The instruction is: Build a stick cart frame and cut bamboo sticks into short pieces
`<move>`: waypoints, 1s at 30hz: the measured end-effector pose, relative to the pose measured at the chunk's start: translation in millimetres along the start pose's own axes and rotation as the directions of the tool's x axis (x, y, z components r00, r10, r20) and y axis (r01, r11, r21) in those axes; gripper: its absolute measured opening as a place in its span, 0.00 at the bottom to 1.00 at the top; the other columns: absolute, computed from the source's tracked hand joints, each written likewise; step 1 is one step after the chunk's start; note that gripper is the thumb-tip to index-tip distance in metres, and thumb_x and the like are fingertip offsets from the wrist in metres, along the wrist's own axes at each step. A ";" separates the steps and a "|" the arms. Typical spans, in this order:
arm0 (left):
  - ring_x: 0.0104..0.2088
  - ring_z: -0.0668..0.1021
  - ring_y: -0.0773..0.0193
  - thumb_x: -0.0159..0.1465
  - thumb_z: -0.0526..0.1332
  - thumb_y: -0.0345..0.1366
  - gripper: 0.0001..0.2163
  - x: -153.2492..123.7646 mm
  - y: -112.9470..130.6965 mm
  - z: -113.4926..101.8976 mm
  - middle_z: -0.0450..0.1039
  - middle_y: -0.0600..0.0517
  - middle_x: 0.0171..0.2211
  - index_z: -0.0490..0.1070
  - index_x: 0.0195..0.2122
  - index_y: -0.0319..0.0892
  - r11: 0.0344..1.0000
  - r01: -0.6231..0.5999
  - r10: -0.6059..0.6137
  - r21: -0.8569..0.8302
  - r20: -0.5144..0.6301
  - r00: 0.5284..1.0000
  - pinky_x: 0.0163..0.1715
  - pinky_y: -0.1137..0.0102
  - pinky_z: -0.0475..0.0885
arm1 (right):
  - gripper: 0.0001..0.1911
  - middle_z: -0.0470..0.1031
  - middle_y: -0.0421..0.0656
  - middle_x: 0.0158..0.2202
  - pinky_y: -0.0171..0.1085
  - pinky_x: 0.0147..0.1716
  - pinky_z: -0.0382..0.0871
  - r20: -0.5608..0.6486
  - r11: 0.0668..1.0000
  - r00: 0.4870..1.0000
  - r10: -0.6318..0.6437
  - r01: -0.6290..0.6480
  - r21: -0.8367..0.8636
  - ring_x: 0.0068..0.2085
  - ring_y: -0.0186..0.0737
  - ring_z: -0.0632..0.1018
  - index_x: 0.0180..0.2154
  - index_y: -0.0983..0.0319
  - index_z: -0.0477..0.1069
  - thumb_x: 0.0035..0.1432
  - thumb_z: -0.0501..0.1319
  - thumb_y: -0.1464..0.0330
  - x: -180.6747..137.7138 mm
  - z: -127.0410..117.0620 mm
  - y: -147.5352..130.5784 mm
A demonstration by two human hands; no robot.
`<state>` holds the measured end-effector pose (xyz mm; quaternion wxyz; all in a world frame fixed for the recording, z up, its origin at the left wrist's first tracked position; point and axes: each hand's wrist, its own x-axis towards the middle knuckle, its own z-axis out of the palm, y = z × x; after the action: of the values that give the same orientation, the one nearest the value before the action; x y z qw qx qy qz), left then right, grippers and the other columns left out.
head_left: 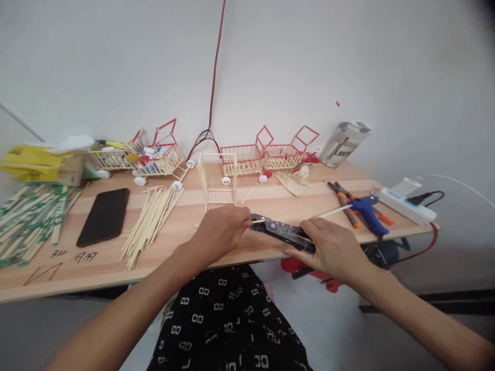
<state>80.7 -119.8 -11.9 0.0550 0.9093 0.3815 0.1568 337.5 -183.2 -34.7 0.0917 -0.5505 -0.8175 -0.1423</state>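
My right hand [334, 247] is wrapped round the handles of black, worn cutting shears [284, 233] at the front edge of the table. My left hand [220, 229] pinches a short, thin wooden stick [258, 221], whose end lies at the jaws of the shears. Just behind my left hand stands an open frame of wooden sticks [220, 191]. A loose pile of bare sticks [149, 219] lies to the left of that hand.
Stick-built carts with red trim [242, 161] line the wall. A phone [103, 216] and green-wrapped sticks [36, 219] are on the left. On the right are a blue glue gun [369, 214], orange-handled pliers [344, 203], a power strip [408, 203] and a clear container [344, 144].
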 end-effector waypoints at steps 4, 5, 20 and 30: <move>0.32 0.73 0.62 0.68 0.51 0.38 0.12 1.0 1.2 -0.5 0.73 0.50 0.30 0.68 0.32 0.40 1.000 0.005 -0.005 -0.012 0.019 1.000 0.30 0.70 0.61 | 0.26 0.74 0.46 0.29 0.40 0.32 0.62 0.010 1.000 1.000 -0.020 0.020 0.000 0.33 0.47 0.75 0.33 0.61 0.68 0.57 0.53 0.44 -2.3 -0.1 -0.7; 0.32 0.73 0.62 0.68 0.51 0.38 0.12 1.6 2.0 -0.9 0.73 0.50 0.30 0.68 0.32 0.40 1.000 0.004 -0.004 0.004 0.037 0.999 0.30 0.70 0.61 | 0.25 0.74 0.46 0.29 0.41 0.32 0.62 0.008 1.000 1.000 -0.021 0.021 -0.003 0.33 0.47 0.75 0.33 0.61 0.68 0.57 0.53 0.44 -2.5 0.1 -0.9; 0.33 0.76 0.56 0.68 0.51 0.37 0.12 9.4 1.9 3.6 0.76 0.46 0.31 0.70 0.33 0.40 0.979 0.150 -0.159 0.135 0.062 0.985 0.28 0.68 0.61 | 0.28 0.73 0.46 0.28 0.39 0.29 0.60 0.013 1.000 1.000 -0.023 0.023 -0.002 0.31 0.46 0.75 0.31 0.62 0.67 0.58 0.50 0.43 -7.2 -1.5 -7.2; 0.34 0.75 0.61 0.65 0.52 0.32 0.05 5.9 -25.2 11.1 0.75 0.51 0.33 0.67 0.35 0.41 0.957 0.255 -0.260 -0.140 -0.015 0.966 0.32 0.70 0.62 | 0.28 0.69 0.41 0.22 0.37 0.27 0.60 0.309 0.653 0.904 0.294 -0.426 0.626 0.26 0.40 0.70 0.25 0.60 0.65 0.63 0.44 0.47 -5.1 5.7 14.6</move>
<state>71.2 -97.7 -26.6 0.1308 0.8433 0.4857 0.1893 353.0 -180.6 -39.6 0.2389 -0.6399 -0.6903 0.2385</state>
